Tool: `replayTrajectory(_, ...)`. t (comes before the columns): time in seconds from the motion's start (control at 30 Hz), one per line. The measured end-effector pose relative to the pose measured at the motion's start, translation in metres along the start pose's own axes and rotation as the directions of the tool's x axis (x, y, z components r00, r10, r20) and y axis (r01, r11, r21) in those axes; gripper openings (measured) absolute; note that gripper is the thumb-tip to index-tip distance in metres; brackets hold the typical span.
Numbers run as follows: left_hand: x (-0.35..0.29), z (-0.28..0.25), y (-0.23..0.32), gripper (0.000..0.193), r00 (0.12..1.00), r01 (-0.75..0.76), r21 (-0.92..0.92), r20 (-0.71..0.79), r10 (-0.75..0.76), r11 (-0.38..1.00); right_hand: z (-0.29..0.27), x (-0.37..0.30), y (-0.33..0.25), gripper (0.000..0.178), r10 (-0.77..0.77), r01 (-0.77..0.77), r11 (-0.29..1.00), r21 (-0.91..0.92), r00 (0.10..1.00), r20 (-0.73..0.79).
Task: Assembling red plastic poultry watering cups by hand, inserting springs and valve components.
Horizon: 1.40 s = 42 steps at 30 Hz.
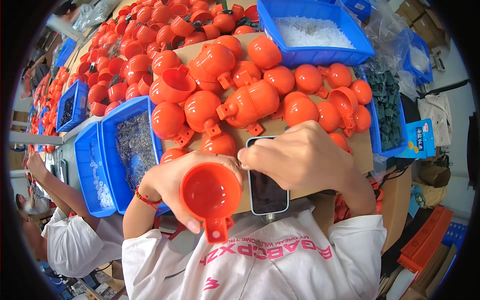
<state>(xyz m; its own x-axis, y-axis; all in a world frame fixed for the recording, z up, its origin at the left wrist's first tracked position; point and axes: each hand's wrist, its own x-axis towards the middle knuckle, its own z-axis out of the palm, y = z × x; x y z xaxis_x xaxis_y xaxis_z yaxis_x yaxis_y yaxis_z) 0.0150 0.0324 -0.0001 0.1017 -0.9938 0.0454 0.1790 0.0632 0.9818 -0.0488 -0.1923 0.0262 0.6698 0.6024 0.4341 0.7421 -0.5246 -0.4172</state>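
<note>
At 9 o'clock, a co-worker's arm in a white sleeve is resting beside two blue bins, one showing white bits, the other grey metal parts. Left hand is gripping an orange plastic cup at 6 o'clock, fingers wrapped around the rim, open side facing up, tab pointing down toward the white shirt. Right hand, just at 3 o'clock of the cup, is curling over a dark phone lying on the cardboard sheet; fingertips are pressing near the phone's top edge; can't tell if anything is pinched. Hands are close but not touching. A pile of orange round shells is spreading from 10 to 1 o'clock. Blue tray of white granules is sitting at 12 o'clock; bin of dark green clips at 2 o'clock.
</note>
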Motion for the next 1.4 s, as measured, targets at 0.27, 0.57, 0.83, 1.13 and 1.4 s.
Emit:
replayTrajectory(0.27, 0.007, 0.01, 0.008, 0.071, 0.767, 0.089, 0.662, -0.522, 0.372, 0.745, -0.03, -0.001, -0.012, 0.015, 0.175, -0.183, 0.975, 0.128, 0.982, 0.072)
replayTrajectory(0.57, 0.01, 0.011, 0.002, 0.084, 0.741, 0.106, 0.808, -0.453, 0.496, 0.58, -0.022, 0.005, -0.006, 0.032, 0.198, -0.181, 0.977, -0.109, 0.967, 0.163)
replayTrajectory(0.83, 0.007, 0.01, 0.0, 0.083, 0.706, 0.157, 0.824, -0.479, 0.522, 0.544, -0.025, 0.01, -0.008, 0.035, 0.199, -0.155, 0.965, -0.211, 0.958, 0.205)
replayTrajectory(1.13, 0.006, 0.01, 0.002, 0.085, 0.731, 0.062, 0.855, -0.39, 0.561, 0.514, -0.028, 0.017, -0.001, 0.031, 0.267, -0.264, 0.963, -0.045, 0.96, 0.085)
replayTrajectory(1.4, 0.003, 0.01, -0.001, 0.087, 0.838, -0.061, 0.708, -0.347, 0.421, 0.704, -0.011, 0.036, 0.027, 0.017, 0.24, -0.302, 0.853, 0.426, 0.951, 0.194)
